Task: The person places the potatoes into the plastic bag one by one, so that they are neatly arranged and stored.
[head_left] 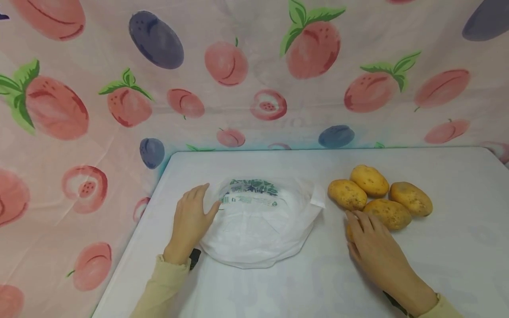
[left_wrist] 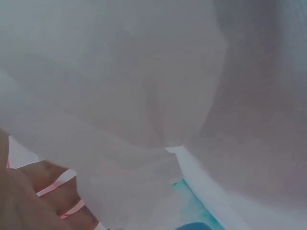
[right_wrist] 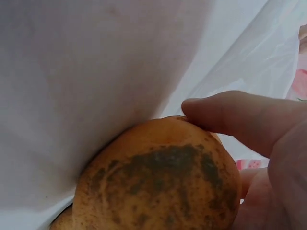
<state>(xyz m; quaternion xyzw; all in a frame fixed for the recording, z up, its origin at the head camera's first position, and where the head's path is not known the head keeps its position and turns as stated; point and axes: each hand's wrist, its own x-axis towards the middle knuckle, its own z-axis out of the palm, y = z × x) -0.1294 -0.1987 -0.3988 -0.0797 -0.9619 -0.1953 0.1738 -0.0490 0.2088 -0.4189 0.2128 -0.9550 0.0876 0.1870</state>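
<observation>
A white plastic bag (head_left: 254, 234) with green print lies flat on the table in front of me. At its left edge is my left hand (head_left: 190, 221), fingers extended and thumb spread, nothing gripped. In the left wrist view, its fingers (left_wrist: 41, 179) show beside the pale sheet of the bag (left_wrist: 124, 96). My right hand (head_left: 379, 254) holds a potato (head_left: 350, 233), mostly hidden under the fingers in the head view. From the right wrist, that potato (right_wrist: 163, 177) shows dark patches, with the thumb (right_wrist: 225, 111) against its side.
Several yellow potatoes (head_left: 370, 181) lie grouped beyond my right hand, on the right of the white table (head_left: 302, 291). A pink fruit-print cloth (head_left: 238, 101) hangs behind the table and along its left side.
</observation>
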